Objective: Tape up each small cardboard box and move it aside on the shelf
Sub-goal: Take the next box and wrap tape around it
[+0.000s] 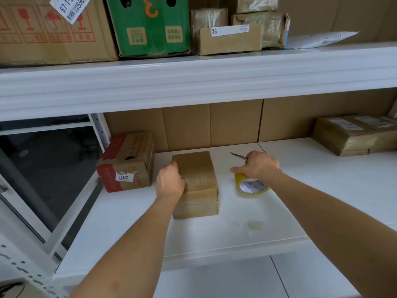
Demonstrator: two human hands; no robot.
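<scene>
Box (pixel 196 183) lies lengthwise between your hands, left hand (pixel 169 181) gripping its side; right hand (pixel 258 165) grasps tape (pixel 250 187) and blade (pixel 237 155).

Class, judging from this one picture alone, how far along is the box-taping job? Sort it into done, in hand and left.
Done: clear tape already shines across the small brown box. In hand: the left hand grips that box's left edge; the right hand holds a tape roll and a blade. Left: the box sits mid-shelf, not yet moved aside. Whether the red-printed box needs taping is unclear.
</scene>
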